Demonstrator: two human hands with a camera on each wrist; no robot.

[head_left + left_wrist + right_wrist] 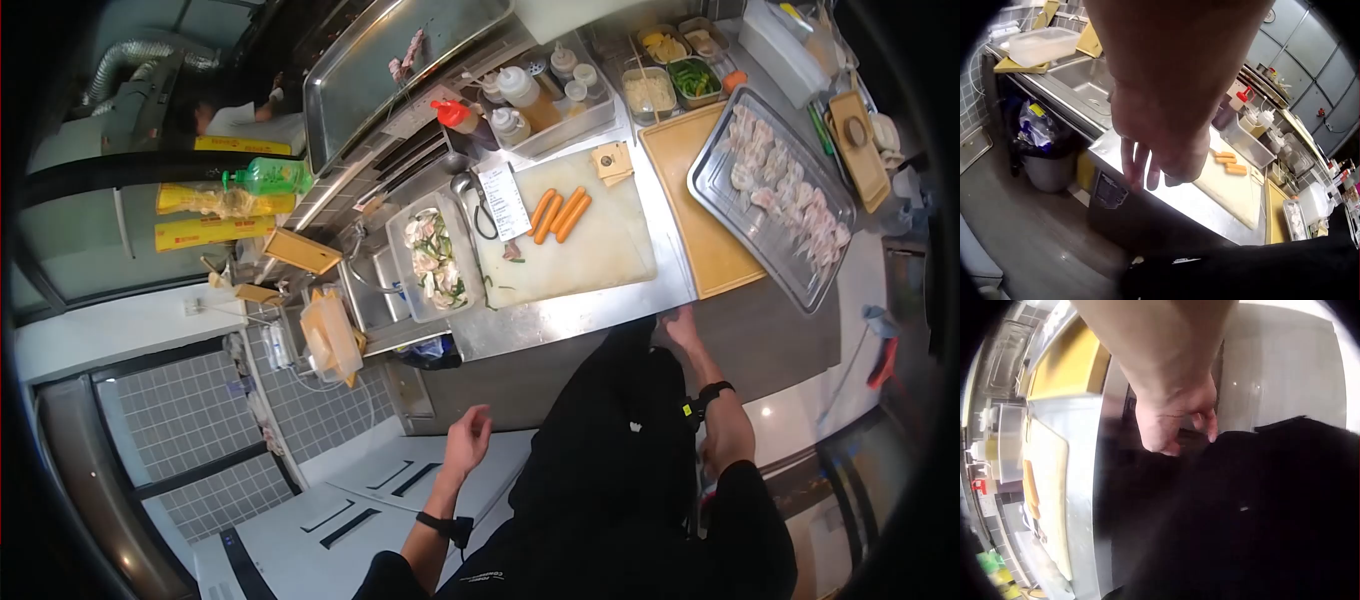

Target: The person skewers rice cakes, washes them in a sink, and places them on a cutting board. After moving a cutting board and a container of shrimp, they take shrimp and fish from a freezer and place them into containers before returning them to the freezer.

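Observation:
My left hand (467,440) hangs in the air in front of the counter, fingers loosely bent, holding nothing. In the left wrist view its fingers dangle in front of the steel counter edge. My right hand (683,330) is low beside the black clothing, just below the counter's front edge. The right wrist view shows its fingers loosely curled, with nothing seen in them. Several orange sausages (571,214) lie on a white cutting board (610,245). A printed slip (503,202) and black-handled scissors (484,218) lie at the board's left.
Left of the board stands a clear tub of pale pieces with green strips (436,262), then a sink (372,278). A metal tray (735,222) of raw pale meat overlaps a wooden board (700,165) at right. Squeeze bottles (520,88) stand behind.

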